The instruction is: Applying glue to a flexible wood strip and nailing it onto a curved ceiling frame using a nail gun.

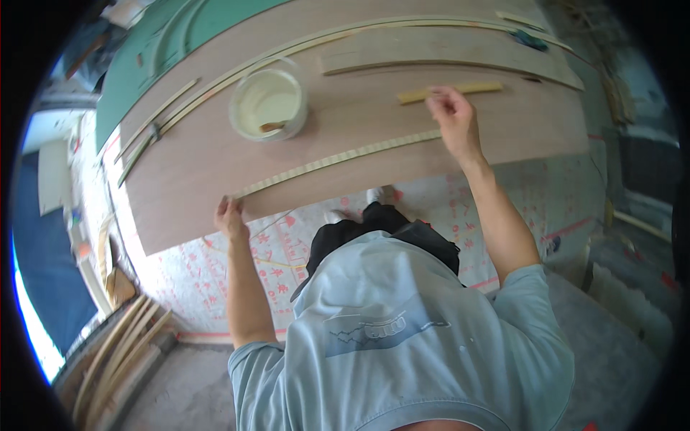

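Head view is showing a person leaning over a brown plywood board (pixel 215 161), with both arms reaching forward; the left hand (pixel 230 218) is pinching the near-left end of a long pale notched strip (pixel 338 159) against the board's front edge, seemingly to be keeping that end from shifting; the strip is lying flat along the board near its front edge, running from that hand up and right toward the right wrist. The right hand (pixel 453 115) is resting farther in, fingers curled down onto a short yellowish wood piece (pixel 451 91) and appearing to be gripping or pressing it, though the exact grasp is hard to tell; that piece is lying just beyond the strip, apart from it. A white tub (pixel 267 104) of pale paste, with a small brush or stick in it, is standing within reach between the hands, toward the left; curved wooden strips (pixel 402 30) are lying along the far edge, well out of the working area.
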Action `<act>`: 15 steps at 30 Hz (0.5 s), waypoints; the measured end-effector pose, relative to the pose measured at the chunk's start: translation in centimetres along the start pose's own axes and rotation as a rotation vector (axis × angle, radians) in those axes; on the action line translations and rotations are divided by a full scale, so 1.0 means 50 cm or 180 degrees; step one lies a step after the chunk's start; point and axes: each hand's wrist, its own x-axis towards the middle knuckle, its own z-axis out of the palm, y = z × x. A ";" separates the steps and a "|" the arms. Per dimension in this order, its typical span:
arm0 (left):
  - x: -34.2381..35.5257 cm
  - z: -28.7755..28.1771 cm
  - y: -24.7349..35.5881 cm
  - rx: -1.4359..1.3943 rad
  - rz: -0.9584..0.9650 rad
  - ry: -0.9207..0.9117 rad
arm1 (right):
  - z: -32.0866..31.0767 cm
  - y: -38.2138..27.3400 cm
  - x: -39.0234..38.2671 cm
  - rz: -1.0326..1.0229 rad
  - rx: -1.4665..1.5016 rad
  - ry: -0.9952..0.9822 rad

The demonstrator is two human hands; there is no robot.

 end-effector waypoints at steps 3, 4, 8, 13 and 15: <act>-0.021 0.016 -0.002 0.0201 0.0094 0.0029 | 0.157 -0.165 -0.001 -0.0689 -0.0308 -0.1359; -0.041 0.033 0.010 0.0530 0.0125 -0.0042 | 0.207 -0.187 -0.006 -0.1002 -0.0691 -0.1574; -0.087 0.057 -0.008 0.2747 0.1817 -0.0779 | 0.377 -0.199 0.021 -0.1389 -0.1225 -0.1675; -0.153 0.185 0.020 0.3977 0.2746 -0.1976 | 0.432 -0.193 0.030 -0.0963 -0.1612 -0.1536; -0.139 0.191 0.014 0.3990 0.2737 -0.2005 | 0.438 -0.216 0.026 -0.1001 -0.1202 -0.0990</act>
